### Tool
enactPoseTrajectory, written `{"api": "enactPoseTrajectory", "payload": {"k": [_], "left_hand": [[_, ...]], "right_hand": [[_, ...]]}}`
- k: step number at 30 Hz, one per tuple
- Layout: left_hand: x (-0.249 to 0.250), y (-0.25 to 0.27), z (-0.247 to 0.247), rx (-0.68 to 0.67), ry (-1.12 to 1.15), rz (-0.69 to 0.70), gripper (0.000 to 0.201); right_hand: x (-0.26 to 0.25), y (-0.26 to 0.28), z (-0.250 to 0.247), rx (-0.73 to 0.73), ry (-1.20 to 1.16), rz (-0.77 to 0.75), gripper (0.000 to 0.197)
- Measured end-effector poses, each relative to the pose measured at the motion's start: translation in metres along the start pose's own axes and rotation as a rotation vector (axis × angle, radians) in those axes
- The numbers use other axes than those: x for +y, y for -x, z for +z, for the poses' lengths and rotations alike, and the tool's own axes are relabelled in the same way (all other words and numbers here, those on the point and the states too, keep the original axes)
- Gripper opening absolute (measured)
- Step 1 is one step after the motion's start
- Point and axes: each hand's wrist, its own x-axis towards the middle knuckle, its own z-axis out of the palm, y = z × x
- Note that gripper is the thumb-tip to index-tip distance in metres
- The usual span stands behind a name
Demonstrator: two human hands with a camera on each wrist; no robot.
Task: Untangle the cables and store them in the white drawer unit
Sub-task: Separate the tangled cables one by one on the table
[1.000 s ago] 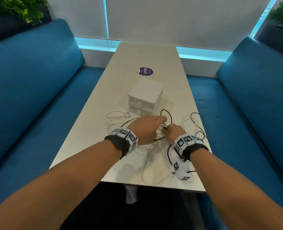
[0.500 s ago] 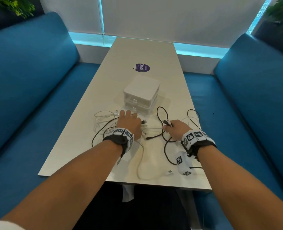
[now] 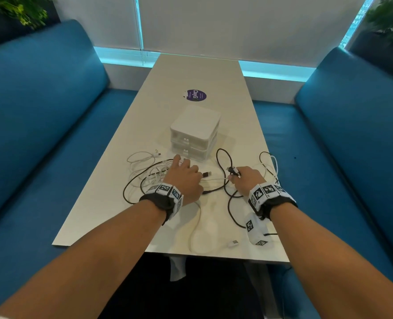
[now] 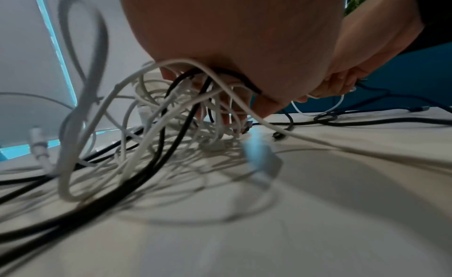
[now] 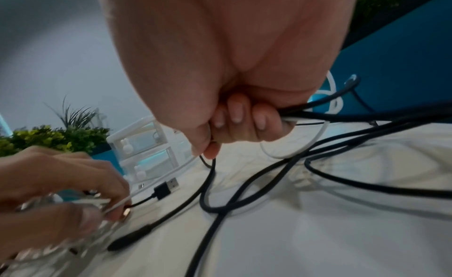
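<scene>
Head view: a white desk (image 3: 112,180) stands between two blue sofas (image 3: 41,134). A drawer unit (image 3: 195,132) stands at mid-desk, both drawers closed, with a purple sticker (image 3: 196,95) beyond it. Black and white cables (image 3: 144,173) lie tangled on the near half of the desk, in front of the unit and to either side of it.

Left hand (image 3: 185,178) lies palm down on the tangle, just in front of the unit. In the left wrist view its fingers (image 4: 264,105) reach down among white and black strands, with several strands passing under the palm; the right wrist view shows the fingers bent round white strands.

Right hand (image 3: 245,178) is near the left, to its right. In the right wrist view its fingers (image 5: 239,118) are curled and clamped on a black cable (image 5: 208,184) and a white cable (image 5: 293,151), which hang from the fist in loops to the desk. A black plug (image 3: 232,169) shows above the knuckles in the head view.

A black USB plug (image 3: 207,174) lies on the desk between the hands. A white plug end (image 3: 233,243) lies near the front edge. Both wrists carry marker bands (image 3: 167,191). Plants (image 3: 20,10) stand behind the sofas.
</scene>
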Motion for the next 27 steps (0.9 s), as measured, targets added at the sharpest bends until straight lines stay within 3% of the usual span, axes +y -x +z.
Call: {"api": "enactPoseTrajectory", "payload": {"k": [2, 6, 10, 13, 15, 20, 24, 27], "left_hand": [[-0.004, 0.001, 0.002, 0.008, -0.012, -0.035, 0.040], [-0.007, -0.002, 0.001, -0.028, -0.046, -0.071, 0.029], [0.001, -0.007, -0.003, -0.049, -0.052, -0.078, 0.024], [0.004, -0.009, -0.007, -0.055, -0.028, -0.071, 0.023], [0.004, -0.010, -0.007, -0.053, -0.011, -0.060, 0.021], [-0.005, -0.010, 0.000, -0.004, -0.009, -0.030, 0.018], [-0.019, -0.005, 0.007, 0.012, -0.046, -0.042, 0.020], [-0.021, -0.006, 0.009, -0.008, -0.054, -0.040, 0.021]], "right_hand": [[0.002, -0.006, -0.005, 0.030, 0.030, 0.062, 0.031], [0.008, -0.010, -0.017, 0.115, 0.111, 0.148, 0.023], [-0.013, 0.001, -0.007, 0.189, 0.137, -0.046, 0.021], [-0.035, 0.008, 0.013, 0.065, 0.089, -0.291, 0.024], [-0.042, 0.009, 0.025, -0.018, 0.057, -0.339, 0.016], [-0.040, 0.004, 0.027, -0.059, -0.034, -0.230, 0.018], [-0.017, -0.007, 0.009, 0.015, -0.050, -0.106, 0.014], [-0.003, -0.011, -0.001, 0.067, -0.003, 0.002, 0.023]]}}
